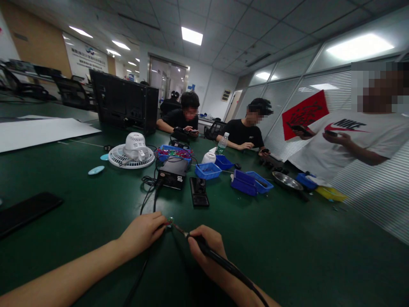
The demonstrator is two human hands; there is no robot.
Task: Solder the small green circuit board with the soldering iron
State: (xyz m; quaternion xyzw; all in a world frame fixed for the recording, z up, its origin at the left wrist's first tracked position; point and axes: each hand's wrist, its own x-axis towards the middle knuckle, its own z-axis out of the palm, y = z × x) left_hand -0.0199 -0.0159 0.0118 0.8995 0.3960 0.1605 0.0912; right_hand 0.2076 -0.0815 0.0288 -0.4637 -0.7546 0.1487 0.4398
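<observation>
My right hand [209,247] is closed around the black handle of a soldering iron [204,248], whose cord runs back over my forearm. The iron's tip points left and meets, or nearly meets, a small green circuit board [171,220] on the table. My left hand [148,230] pinches a thin red wire [167,223] at the board's left side; its fingertips partly hide the wire. Beyond my hands stands a black soldering station box [173,174] with cables at its left.
A black stand [199,192] lies just past the board. Farther back are a white fan [131,153], a blue basket of wires [162,150], blue trays [208,170], a bottle [223,144] and a metal pan [287,181]. Several people are across the green table [287,247].
</observation>
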